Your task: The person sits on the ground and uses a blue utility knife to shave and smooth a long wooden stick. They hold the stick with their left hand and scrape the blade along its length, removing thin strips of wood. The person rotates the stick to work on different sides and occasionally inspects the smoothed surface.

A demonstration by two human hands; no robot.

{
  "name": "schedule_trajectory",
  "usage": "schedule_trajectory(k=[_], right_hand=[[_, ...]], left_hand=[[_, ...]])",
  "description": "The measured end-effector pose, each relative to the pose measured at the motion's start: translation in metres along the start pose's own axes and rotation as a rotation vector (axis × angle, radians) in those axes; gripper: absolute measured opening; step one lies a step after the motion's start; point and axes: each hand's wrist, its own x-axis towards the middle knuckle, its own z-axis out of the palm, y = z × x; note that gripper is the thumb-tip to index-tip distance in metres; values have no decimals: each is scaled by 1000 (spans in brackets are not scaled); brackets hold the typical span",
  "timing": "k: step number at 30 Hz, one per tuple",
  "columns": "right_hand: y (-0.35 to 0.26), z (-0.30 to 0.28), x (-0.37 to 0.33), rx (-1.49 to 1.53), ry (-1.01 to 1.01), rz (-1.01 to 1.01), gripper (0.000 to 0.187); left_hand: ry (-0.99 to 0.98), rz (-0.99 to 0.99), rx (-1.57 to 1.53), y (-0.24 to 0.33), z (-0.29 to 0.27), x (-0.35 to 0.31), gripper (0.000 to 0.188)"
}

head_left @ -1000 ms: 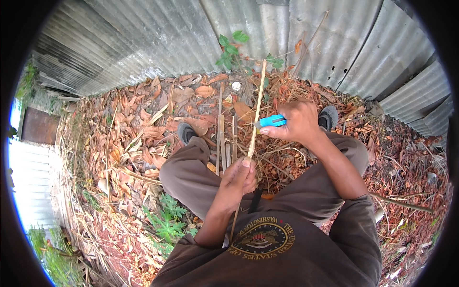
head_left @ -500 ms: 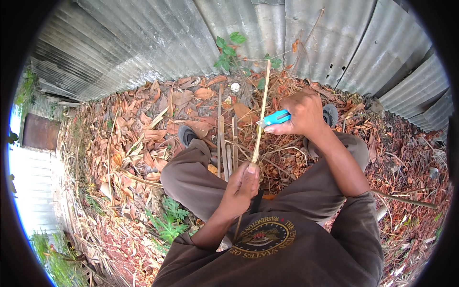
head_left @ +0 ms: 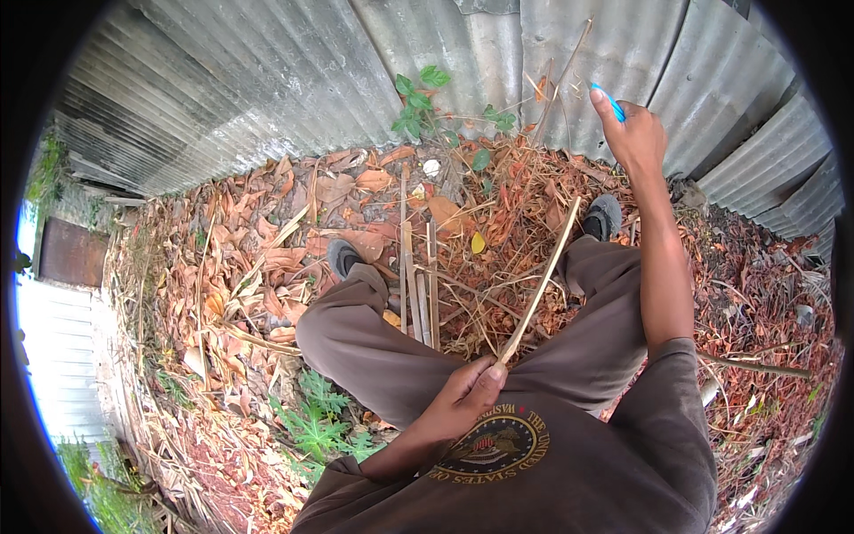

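My left hand [head_left: 470,392] is closed around the lower end of a pale bamboo strip [head_left: 545,280], close to my shirt. From the fist, the strip slants up and to the right, its far end free above the ground near my right shoe [head_left: 603,218]. My right arm reaches out ahead, and my right hand [head_left: 637,142] is closed on a blue utility knife [head_left: 610,104], well apart from the strip. Most of the knife's handle is hidden by the fingers, and its blade cannot be made out.
Several flat bamboo strips [head_left: 432,287] lie on the ground between my legs. Dry leaves [head_left: 258,240] cover the soil around me. Corrugated metal sheets [head_left: 480,67] form a fence ahead. Green plants grow at the fence foot [head_left: 416,105] and beside my left knee [head_left: 318,414].
My right hand has swung the utility knife off the strip, forward and to the right. My left hand has drawn nearer my body, and the strip now leans further right.
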Motion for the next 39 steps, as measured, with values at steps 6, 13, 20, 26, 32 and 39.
schedule_trajectory(k=[6, 13, 20, 26, 32, 39], right_hand=[[-36, 31, -115, 182, -294, -555, 70], [-60, 38, -128, 245, -286, -779, 68], [-60, 42, -140, 297, -245, -849, 66], [-48, 54, -96, 290, -17, -903, 68], [-33, 53, -62, 166, 0, -614, 71], [-24, 29, -62, 226, -136, -292, 73]], left_hand=[[140, 108, -215, 18, -25, 24, 23], [260, 175, -127, 25, -23, 32, 19], [237, 180, -164, 27, -24, 34, 18], [182, 177, -147, 24, -19, 29, 21], [105, 132, -112, 16, -13, 25, 20], [-1, 14, -100, 0, -1, 4, 18]])
